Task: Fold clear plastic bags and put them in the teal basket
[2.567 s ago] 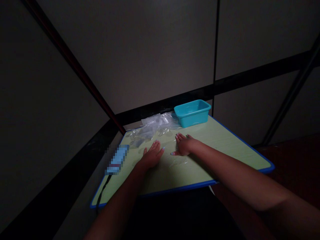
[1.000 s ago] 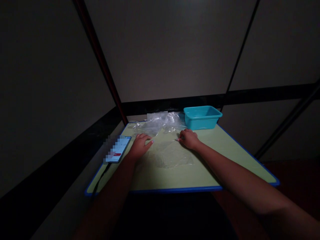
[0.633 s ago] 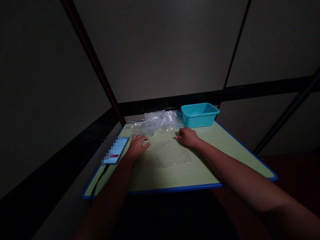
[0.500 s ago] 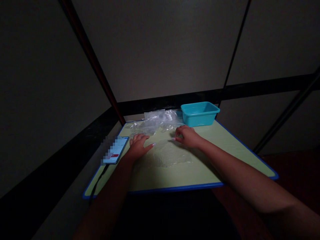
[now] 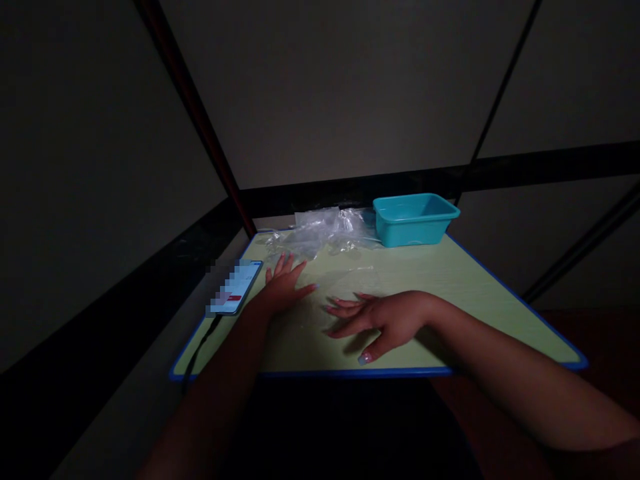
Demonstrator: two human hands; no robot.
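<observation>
A thin clear plastic bag point(image 5: 345, 281) lies flat on the pale green table, its outline faint in the dim light. My left hand point(image 5: 284, 288) rests at its left side with the fingers spread, holding nothing. Over the bag's near right part, my right hand point(image 5: 383, 321) is stretched out with its fingers apart, palm downward. Whether the right palm presses on the plastic I cannot tell. Behind both hands lies a crumpled heap of clear plastic bags point(image 5: 325, 233).
A turquoise plastic basin point(image 5: 415, 230) stands at the back right of the blue-edged table point(image 5: 480, 313). On the left edge lies a phone point(image 5: 240, 287), partly blurred out, with a black cable point(image 5: 203, 347). Walls close in behind and to the left.
My right hand has gone from a pinch at the bag's far side to spread fingers, nearer to me. The left hand's fingers have straightened. The view has shifted slightly.
</observation>
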